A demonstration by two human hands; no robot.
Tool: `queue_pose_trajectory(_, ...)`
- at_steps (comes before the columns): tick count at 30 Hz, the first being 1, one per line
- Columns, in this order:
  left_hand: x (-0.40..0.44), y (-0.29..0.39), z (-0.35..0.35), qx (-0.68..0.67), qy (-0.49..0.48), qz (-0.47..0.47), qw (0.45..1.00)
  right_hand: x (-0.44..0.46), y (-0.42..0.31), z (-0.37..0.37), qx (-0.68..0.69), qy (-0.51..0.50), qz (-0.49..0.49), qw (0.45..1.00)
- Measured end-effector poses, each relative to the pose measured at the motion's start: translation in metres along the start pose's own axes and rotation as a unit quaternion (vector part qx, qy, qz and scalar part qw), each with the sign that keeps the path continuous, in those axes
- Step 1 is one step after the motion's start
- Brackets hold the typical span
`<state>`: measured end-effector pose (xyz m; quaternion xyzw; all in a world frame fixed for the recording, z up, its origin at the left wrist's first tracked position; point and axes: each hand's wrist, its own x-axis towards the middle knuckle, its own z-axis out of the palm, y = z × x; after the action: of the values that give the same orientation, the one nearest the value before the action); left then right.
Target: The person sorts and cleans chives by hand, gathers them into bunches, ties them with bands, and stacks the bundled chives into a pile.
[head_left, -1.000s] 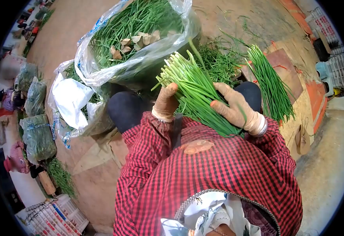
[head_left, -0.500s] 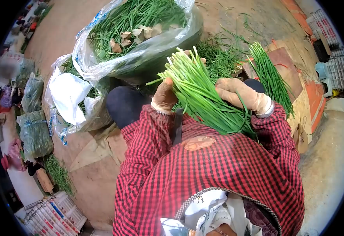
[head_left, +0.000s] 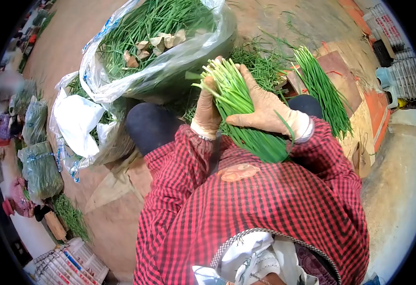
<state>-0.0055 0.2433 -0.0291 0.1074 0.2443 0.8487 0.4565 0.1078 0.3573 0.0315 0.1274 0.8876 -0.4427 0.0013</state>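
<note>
A thick bunch of garlic chives (head_left: pixel 260 140) lies slantwise in front of my chest, pale cut ends up and green blades toward my right sleeve. My left hand (head_left: pixel 207 107) is wrapped round its left side near the pale ends. Across the right side lies my right hand (head_left: pixel 265 107), thumb over the front of the stems and fingers reaching up toward the ends. Both hands look gloved in a thin tan covering. A second bunch of chives (head_left: pixel 322 92) rests on a board to the right, a red tie by its side.
A large clear plastic bag (head_left: pixel 189 61) full of loose chives stands ahead, beside a smaller bag with white plastic (head_left: pixel 77 121). Loose greens (head_left: pixel 260 64) cover the floor between. Wrapped bundles (head_left: pixel 40 166) and crates (head_left: pixel 70 266) stand left; more crates (head_left: pixel 407 78) are right.
My right hand has moved up and left along the bunch, from the leafy part to near the pale ends. The bunch now stands slightly steeper.
</note>
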Motion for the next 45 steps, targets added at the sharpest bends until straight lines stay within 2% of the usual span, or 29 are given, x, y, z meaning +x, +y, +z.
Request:
queue_pose_trajectory(3,-0.005,0.002,0.001,-0.04,-0.019,0.012,0.999,0.004,0.015,-0.003,0.048,0.021,0.013,0.999)
queue_pose_trajectory(4,-0.005,0.0,-0.006,-0.094,0.02,-0.001,0.995,0.005,0.017,-0.004,0.15,0.023,-0.003,0.988)
queue_pose_trajectory(5,-0.007,-0.001,-0.008,-0.093,0.02,-0.002,0.995,0.004,0.021,-0.002,0.151,0.024,-0.003,0.988)
queue_pose_trajectory(7,-0.009,0.0,-0.002,0.024,-0.017,0.003,1.0,0.006,0.012,-0.005,0.082,0.04,0.032,0.995)
queue_pose_trajectory(8,-0.009,0.0,0.002,0.104,0.011,0.003,0.995,-0.002,0.003,-0.008,-0.045,0.032,0.063,0.996)
queue_pose_trajectory(11,0.007,0.004,-0.011,0.128,-0.027,-0.059,0.99,-0.004,-0.012,0.02,-0.29,0.057,0.027,0.955)
queue_pose_trajectory(12,0.008,0.009,-0.001,0.118,-0.012,-0.047,0.992,-0.004,-0.015,0.017,-0.29,0.057,0.026,0.955)
queue_pose_trajectory(14,0.011,0.007,-0.006,0.121,0.006,-0.052,0.991,-0.004,-0.026,0.01,-0.351,-0.013,0.01,0.936)
queue_pose_trajectory(17,0.01,0.007,-0.007,0.137,0.036,-0.027,0.99,0.014,-0.038,-0.034,-0.314,-0.061,-0.027,0.947)
queue_pose_trajectory(18,0.01,0.009,0.0,0.104,0.029,-0.023,0.994,0.023,-0.033,-0.043,-0.264,0.011,-0.032,0.964)
queue_pose_trajectory(19,0.009,0.01,0.008,0.069,0.02,-0.019,0.997,0.036,-0.028,-0.046,-0.253,0.128,-0.126,0.951)
queue_pose_trajectory(21,0.008,0.011,0.017,0.079,0.004,-0.031,0.996,0.061,-0.032,-0.054,-0.304,0.182,-0.232,0.906)
queue_pose_trajectory(22,0.009,0.012,0.019,0.093,-0.01,-0.042,0.995,0.07,-0.039,-0.055,-0.306,0.184,-0.231,0.905)
queue_pose_trajectory(23,0.01,0.013,0.018,0.092,-0.011,-0.044,0.995,0.079,-0.047,-0.055,-0.233,0.057,-0.171,0.956)
queue_pose_trajectory(24,0.011,0.013,0.016,0.137,-0.031,-0.022,0.99,0.085,-0.052,-0.053,-0.153,-0.071,-0.105,0.98)
queue_pose_trajectory(27,0.009,0.012,0.011,0.175,-0.04,-0.001,0.984,0.094,-0.057,-0.042,-0.093,-0.109,-0.074,0.987)
queue_pose_trajectory(29,0.007,0.014,0.011,0.178,-0.037,0.001,0.983,0.093,-0.063,-0.04,-0.077,-0.112,-0.079,0.988)
queue_pose_trajectory(32,0.003,0.019,0.016,0.11,-0.058,-0.058,0.991,0.103,-0.064,-0.047,0.035,0.017,-0.156,0.987)
queue_pose_trajectory(33,0.0,0.02,0.023,0.075,-0.071,-0.047,0.994,0.104,-0.075,-0.057,0.063,0.065,-0.104,0.99)
queue_pose_trajectory(35,-0.002,0.022,0.021,0.07,-0.084,-0.061,0.992,0.129,-0.057,-0.071,0.171,0.068,-0.161,0.97)
queue_pose_trajectory(36,-0.002,0.024,0.019,0.07,-0.085,-0.063,0.992,0.121,-0.066,-0.077,0.061,0.072,-0.204,0.974)
queue_pose_trajectory(37,-0.001,0.026,0.017,0.07,-0.101,-0.069,0.99,0.111,-0.067,-0.065,0.061,0.073,-0.201,0.975)
queue_pose_trajectory(39,0.001,0.015,-0.004,0.018,-0.105,-0.08,0.991,0.09,-0.057,-0.03,-0.047,-0.045,-0.287,0.956)
queue_pose_trajectory(40,-0.005,0.007,-0.02,0.084,-0.115,-0.012,0.99,0.087,-0.05,-0.022,-0.176,-0.083,-0.3,0.934)
queue_pose_trajectory(41,-0.008,-0.004,-0.034,-0.045,-0.134,-0.042,0.989,0.081,-0.042,-0.016,-0.3,-0.119,-0.307,0.895)
queue_pose_trajectory(42,-0.012,-0.01,-0.041,-0.181,-0.147,-0.077,0.969,0.078,-0.05,-0.018,-0.305,-0.217,-0.22,0.901)
queue_pose_trajectory(43,-0.015,-0.017,-0.048,-0.302,-0.153,-0.115,0.934,0.08,-0.053,-0.017,-0.322,-0.237,-0.191,0.896)
queue_pose_trajectory(44,-0.012,-0.021,-0.06,-0.074,-0.152,-0.045,0.985,0.083,-0.046,-0.012,-0.311,-0.229,-0.195,0.902)
queue_pose_trajectory(45,-0.009,-0.022,-0.067,0.162,-0.15,0.028,0.975,0.084,-0.042,-0.009,-0.302,-0.219,-0.2,0.906)
